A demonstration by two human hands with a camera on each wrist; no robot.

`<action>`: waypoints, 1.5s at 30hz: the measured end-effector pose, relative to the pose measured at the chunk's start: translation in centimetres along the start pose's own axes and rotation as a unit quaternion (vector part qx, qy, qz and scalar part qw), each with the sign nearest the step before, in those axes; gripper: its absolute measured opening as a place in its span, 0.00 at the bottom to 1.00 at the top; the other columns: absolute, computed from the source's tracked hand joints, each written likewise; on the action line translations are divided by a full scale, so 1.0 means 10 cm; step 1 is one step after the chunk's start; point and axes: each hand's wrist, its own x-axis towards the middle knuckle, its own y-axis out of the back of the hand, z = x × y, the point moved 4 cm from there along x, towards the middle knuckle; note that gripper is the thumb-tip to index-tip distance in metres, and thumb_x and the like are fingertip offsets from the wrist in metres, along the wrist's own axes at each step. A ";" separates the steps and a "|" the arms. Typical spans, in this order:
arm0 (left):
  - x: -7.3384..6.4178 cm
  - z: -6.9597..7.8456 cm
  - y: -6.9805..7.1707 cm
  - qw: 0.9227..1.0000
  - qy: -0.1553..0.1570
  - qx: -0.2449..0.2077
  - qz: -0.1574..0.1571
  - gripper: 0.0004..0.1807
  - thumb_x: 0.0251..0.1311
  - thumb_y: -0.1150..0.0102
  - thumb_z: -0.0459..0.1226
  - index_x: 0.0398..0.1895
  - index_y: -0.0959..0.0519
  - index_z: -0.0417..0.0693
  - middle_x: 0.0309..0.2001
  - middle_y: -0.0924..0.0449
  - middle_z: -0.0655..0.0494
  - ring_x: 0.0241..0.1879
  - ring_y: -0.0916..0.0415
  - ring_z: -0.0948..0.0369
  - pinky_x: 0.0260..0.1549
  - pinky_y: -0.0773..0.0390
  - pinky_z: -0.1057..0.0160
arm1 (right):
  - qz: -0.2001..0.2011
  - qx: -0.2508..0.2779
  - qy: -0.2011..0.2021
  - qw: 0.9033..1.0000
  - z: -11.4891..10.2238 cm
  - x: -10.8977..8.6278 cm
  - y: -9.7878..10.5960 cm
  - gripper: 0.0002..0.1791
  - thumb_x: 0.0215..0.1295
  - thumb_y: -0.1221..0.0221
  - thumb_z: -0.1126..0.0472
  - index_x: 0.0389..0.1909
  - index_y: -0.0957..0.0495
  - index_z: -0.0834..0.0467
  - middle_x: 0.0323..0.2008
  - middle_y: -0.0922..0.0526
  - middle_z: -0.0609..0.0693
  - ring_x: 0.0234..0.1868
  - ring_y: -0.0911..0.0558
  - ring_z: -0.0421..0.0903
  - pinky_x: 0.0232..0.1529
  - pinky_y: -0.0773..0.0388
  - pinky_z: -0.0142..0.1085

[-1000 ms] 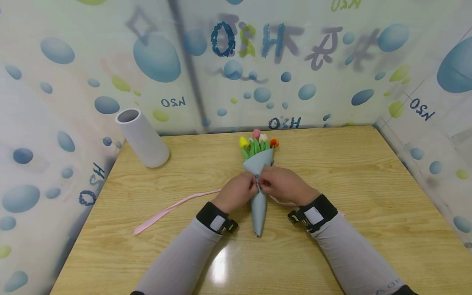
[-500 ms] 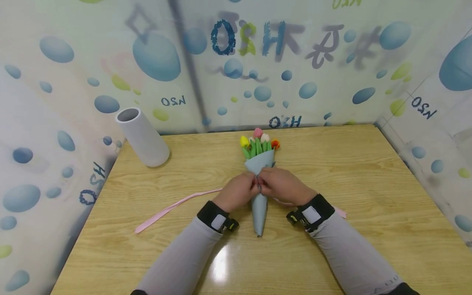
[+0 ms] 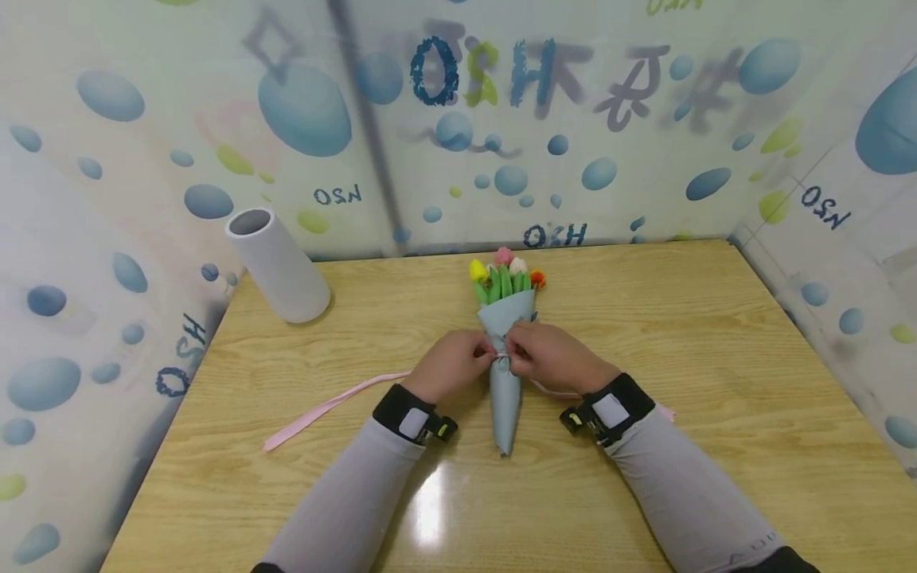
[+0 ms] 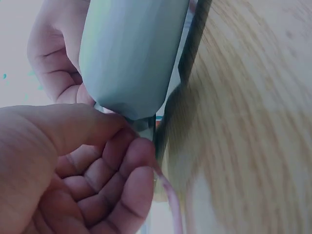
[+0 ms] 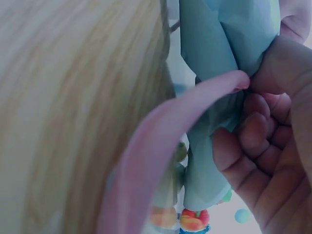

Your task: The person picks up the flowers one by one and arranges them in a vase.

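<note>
Pink ribbon (image 5: 158, 129) is pinched by curled left fingers (image 4: 139, 153) and curled right fingers (image 5: 253, 131).

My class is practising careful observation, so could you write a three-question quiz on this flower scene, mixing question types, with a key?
1. Multiple choice: in the head view, what colour is the leftmost tulip of the bouquet?
A. Pink
B. Yellow
C. Orange

2. True or false: the white vase stands apart from the bouquet.

3. Fill the gap: a long pink ____ trails across the table beside the left hand.

Key:
1. B
2. True
3. ribbon
</note>
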 end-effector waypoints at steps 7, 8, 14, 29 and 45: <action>0.02 0.03 -0.01 0.999 -0.044 0.031 0.006 0.06 0.71 0.37 0.38 0.37 0.13 0.48 0.34 0.16 0.59 0.33 0.26 0.66 0.38 0.22 0.65 | 0.001 0.006 -0.004 1.000 0.01 0.00 0.01 0.05 0.68 0.41 0.62 0.34 0.27 0.49 0.32 0.28 0.42 0.33 0.28 0.39 0.35 0.29 0.33; 0.03 0.04 -0.01 0.998 -0.051 0.040 0.011 0.06 0.71 0.37 0.37 0.37 0.13 0.48 0.33 0.17 0.59 0.32 0.26 0.65 0.38 0.22 0.65 | 0.000 0.007 -0.006 1.000 0.01 0.00 0.01 0.05 0.69 0.41 0.62 0.34 0.27 0.49 0.32 0.28 0.42 0.33 0.28 0.39 0.35 0.29 0.33; 0.03 0.06 -0.04 0.994 -0.067 0.079 0.046 0.07 0.69 0.37 0.36 0.31 0.19 0.50 0.27 0.26 0.59 0.29 0.30 0.64 0.32 0.28 0.66 | -0.005 0.020 -0.015 1.000 0.02 0.00 0.00 0.05 0.69 0.41 0.62 0.35 0.26 0.49 0.33 0.27 0.42 0.34 0.27 0.39 0.36 0.29 0.33; 0.00 0.13 -0.02 0.994 -0.071 0.058 0.058 0.05 0.69 0.35 0.35 0.35 0.12 0.47 0.35 0.14 0.56 0.35 0.21 0.63 0.39 0.19 0.63 | 0.001 0.020 -0.009 1.000 0.02 0.00 -0.02 0.06 0.69 0.41 0.62 0.33 0.27 0.50 0.32 0.28 0.42 0.33 0.28 0.39 0.35 0.30 0.32; 0.05 0.11 -0.08 0.987 -0.083 0.133 0.027 0.12 0.68 0.36 0.36 0.24 0.23 0.52 0.26 0.26 0.60 0.28 0.31 0.64 0.30 0.30 0.66 | -0.005 0.015 -0.004 1.000 0.03 0.03 -0.05 0.04 0.70 0.41 0.62 0.35 0.25 0.52 0.33 0.27 0.44 0.33 0.28 0.39 0.36 0.29 0.32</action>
